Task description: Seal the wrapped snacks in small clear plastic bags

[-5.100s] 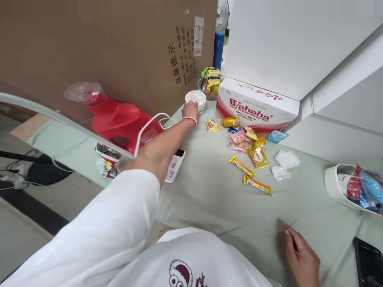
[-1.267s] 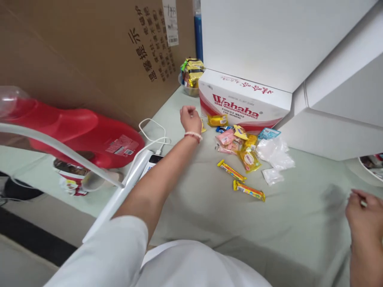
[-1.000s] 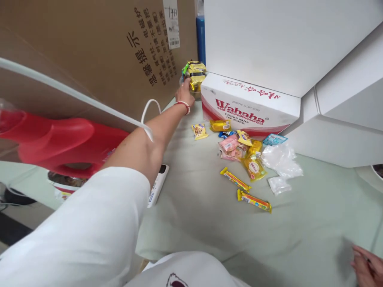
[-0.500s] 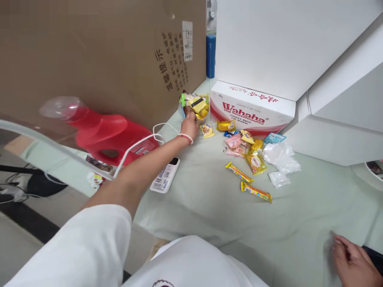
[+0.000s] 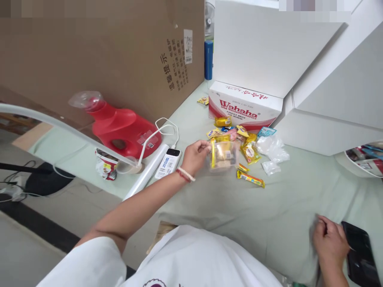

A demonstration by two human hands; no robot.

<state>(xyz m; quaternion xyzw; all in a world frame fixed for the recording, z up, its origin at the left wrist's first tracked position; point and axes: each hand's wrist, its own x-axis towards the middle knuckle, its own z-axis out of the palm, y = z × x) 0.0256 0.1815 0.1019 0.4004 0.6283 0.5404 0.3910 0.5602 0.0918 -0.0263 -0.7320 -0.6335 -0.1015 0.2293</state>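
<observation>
My left hand (image 5: 194, 156) grips a clear bowl (image 5: 223, 154) of yellow snack packets and holds it tilted above the pale green table cloth (image 5: 254, 215), just in front of a heap of loose snack packets (image 5: 243, 141). A bead bracelet is on that wrist. My right hand (image 5: 329, 243) rests at the lower right on the cloth, fingers curled, touching a black phone (image 5: 360, 259); whether it grips the phone I cannot tell.
A red-and-white Wahaha box (image 5: 243, 107) stands behind the packets, with white foam blocks (image 5: 317, 79) to its right. A big cardboard box (image 5: 104, 56), a red jug (image 5: 119, 125), a power bank (image 5: 167, 162), a blue bottle (image 5: 208, 59) and a white basket (image 5: 363, 161) are around.
My left hand has drawn the bowl of snacks from the back beside the cardboard box toward me, over the loose packets. One yellow packet now lies at the back where the bowl stood.
</observation>
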